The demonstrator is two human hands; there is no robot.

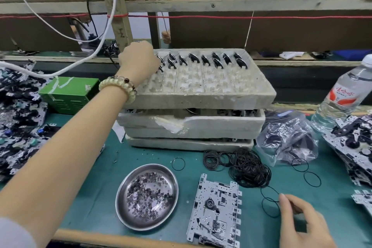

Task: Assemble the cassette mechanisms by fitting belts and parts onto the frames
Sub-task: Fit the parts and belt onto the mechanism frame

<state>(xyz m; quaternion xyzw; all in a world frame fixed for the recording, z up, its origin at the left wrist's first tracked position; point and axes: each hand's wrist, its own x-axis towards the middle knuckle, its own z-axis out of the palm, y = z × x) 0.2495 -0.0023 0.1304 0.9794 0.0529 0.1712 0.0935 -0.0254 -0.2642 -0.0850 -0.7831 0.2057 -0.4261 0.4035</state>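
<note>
1. Belt (262,206): a thin black loop on the green mat (96,177) near the front edge. The right hand (302,223) pinches its right side between thumb and fingertip.
2. The frame (215,211) lies flat just left of that loop, between it and the steel dish (124,193) of small washers.
3. Beyond the loop, a heap (249,167) of more black loops lies in front of the stacked foam trays (201,98).
4. The left hand (138,56) reaches over the top tray's far left corner and curls at the row of wheels (205,59). Its fingers are hidden, so I cannot tell whether it grips one.
5. A bottle (342,94) stands at the right.
</note>
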